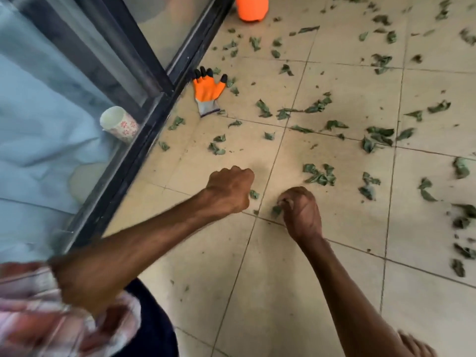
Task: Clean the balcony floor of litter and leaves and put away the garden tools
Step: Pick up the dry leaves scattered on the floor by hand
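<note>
Head view: beige tiled balcony floor (pixel 334 279) fills frame, dark-framed glass sliding door (pixel 144 73) upper left. Scattered centre to right: crumpled green leaves (pixel 319 173). Mid-frame, left hand (pixel 229 189) curled in a fist, contents hidden; right hand (pixel 302 212) beside it. By door track, orange-and-grey garden glove (pixel 208 91) lies flat. Right fingertips clamp small green leaf scrap (pixel 277 210) at floor.

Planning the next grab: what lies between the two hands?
Head view: a small loose leaf and a tiny scrap on the tile, nearer the left hand; the right hand pinches a second leaf.
</note>
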